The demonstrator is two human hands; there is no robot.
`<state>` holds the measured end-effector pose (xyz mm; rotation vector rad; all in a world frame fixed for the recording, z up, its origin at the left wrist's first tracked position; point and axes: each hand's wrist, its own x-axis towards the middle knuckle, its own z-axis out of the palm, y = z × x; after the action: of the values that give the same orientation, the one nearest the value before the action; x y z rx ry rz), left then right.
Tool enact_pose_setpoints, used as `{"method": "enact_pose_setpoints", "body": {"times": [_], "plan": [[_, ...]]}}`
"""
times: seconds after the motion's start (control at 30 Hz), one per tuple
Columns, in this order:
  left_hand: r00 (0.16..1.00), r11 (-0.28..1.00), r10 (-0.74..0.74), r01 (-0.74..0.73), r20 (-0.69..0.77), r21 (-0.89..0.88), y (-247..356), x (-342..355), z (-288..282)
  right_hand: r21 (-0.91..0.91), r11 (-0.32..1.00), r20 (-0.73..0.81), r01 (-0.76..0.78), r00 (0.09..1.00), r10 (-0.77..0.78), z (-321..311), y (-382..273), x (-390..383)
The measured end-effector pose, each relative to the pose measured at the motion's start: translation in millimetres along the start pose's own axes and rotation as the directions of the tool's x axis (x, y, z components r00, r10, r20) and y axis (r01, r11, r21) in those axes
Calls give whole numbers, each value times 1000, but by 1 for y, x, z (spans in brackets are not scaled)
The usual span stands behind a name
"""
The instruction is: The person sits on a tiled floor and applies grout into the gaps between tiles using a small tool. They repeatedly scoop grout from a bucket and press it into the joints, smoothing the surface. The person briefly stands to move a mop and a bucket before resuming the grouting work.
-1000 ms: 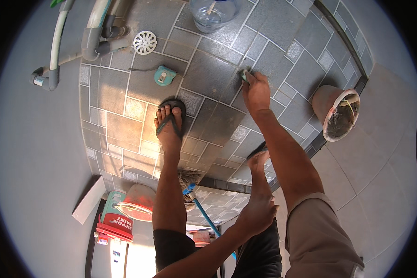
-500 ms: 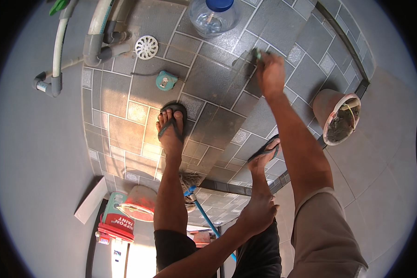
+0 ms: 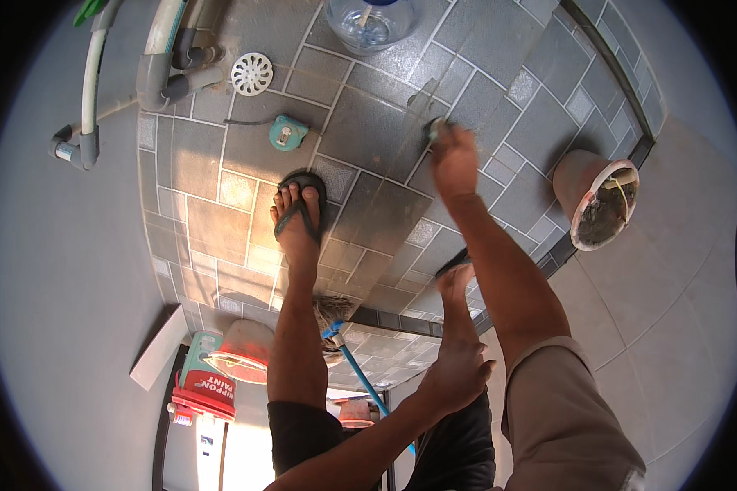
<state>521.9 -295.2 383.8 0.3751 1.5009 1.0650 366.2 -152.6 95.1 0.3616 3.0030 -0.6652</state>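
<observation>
My right hand [image 3: 454, 159] is low over the grey tiled floor [image 3: 377, 123], its fingers closed around a small pale-green and dark pad [image 3: 436, 129]. The pad presses on a tile, and its exact kind is blurred. Damp, smeared patches show on the tiles around it. Across my lap, my left hand [image 3: 458, 378] rests on my right leg near the knee. Its fingers curl down out of sight, so their closing is hidden. Ahead of the right hand stands a clear plastic jar [image 3: 373, 29] with a blue lid and some liquid inside.
A teal tape measure [image 3: 287, 132] and a white round drain cover [image 3: 252, 74] lie left. Grey and white pipes [image 3: 151, 82] run along the wall. On the right stands a bucket [image 3: 585, 192] of grey mix. A blue-handled mop [image 3: 352, 360] and paint buckets [image 3: 209, 385] are behind my legs.
My right hand has moved the pad left and nearer to me across the tiles. The whole view has shifted slightly. My left hand stays on my leg.
</observation>
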Motion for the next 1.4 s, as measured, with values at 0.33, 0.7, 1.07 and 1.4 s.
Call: {"method": "enact_pose_setpoints", "body": {"times": [0.33, 0.7, 1.07, 1.4], "plan": [[996, 995, -64, 68, 56, -73, 4, 1, 1, 172, 978, 272, 119, 948, -163, 37, -34, -60], [994, 986, -106, 106, 3, -131, 0, -9, 17, -50, 985, 161, 164, 975, -154, 16, -30, 1], [998, 998, -61, 60, -35, -23, -5, -8, 28, -28, 990, 67, 136, 989, -134, 23, -13, -32], [969, 962, -195, 219, 151, -161, 12, 3, -11, 334, 926, 63, -174, 985, 162, -17, 46, 99]]}}
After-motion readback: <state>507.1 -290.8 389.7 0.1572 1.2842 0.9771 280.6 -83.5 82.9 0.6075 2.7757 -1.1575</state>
